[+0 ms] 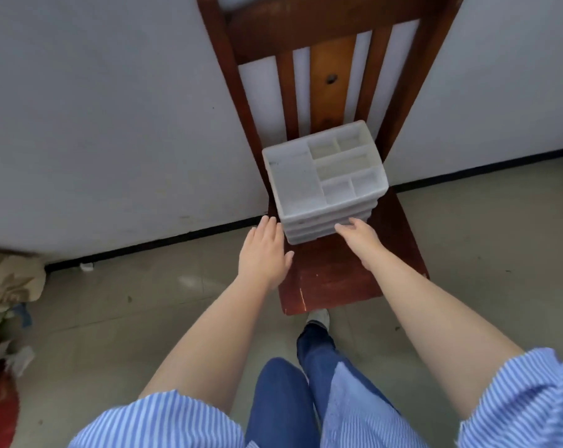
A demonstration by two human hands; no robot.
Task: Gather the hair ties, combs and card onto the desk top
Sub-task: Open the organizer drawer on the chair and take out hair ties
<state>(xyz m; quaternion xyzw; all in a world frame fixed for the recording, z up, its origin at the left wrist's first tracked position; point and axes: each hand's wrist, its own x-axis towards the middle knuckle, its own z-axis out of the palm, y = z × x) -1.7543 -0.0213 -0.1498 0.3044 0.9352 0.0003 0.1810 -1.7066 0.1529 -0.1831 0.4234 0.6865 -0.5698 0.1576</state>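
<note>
White wall (pixel 96 124) and a pale tiled floor (pixel 483 253) met at a dark skirting line behind a red-brown wooden chair (pixel 335 276) that stood with its slatted back against the wall. On the chair seat, toward its back edge and left of centre, sat a white plastic drawer organiser (pixel 322 176), turned slightly askew to the seat, with stacked drawer fronts facing the person and a top tray divided into one large compartment on the left and several smaller ones on the right. Those compartments looked bare; no hair ties, combs or card could be made out anywhere in view, and neither could a desk top.

Both bare forearms reached forward from rolled blue-striped sleeves (pixel 163 421). Left hand (pixel 264 250) hovered palm down over the seat's left edge, just beside the organiser's lower left corner, fingers straight and loosely together, gripping nothing. Right hand (pixel 359 236) lay at the organiser's lower front, its fingertips touching or nearly touching the bottom drawers, fingers slightly spread and unclenched. Crumpled cloth and bags (pixel 5 286) lay on the floor at the left.
</note>
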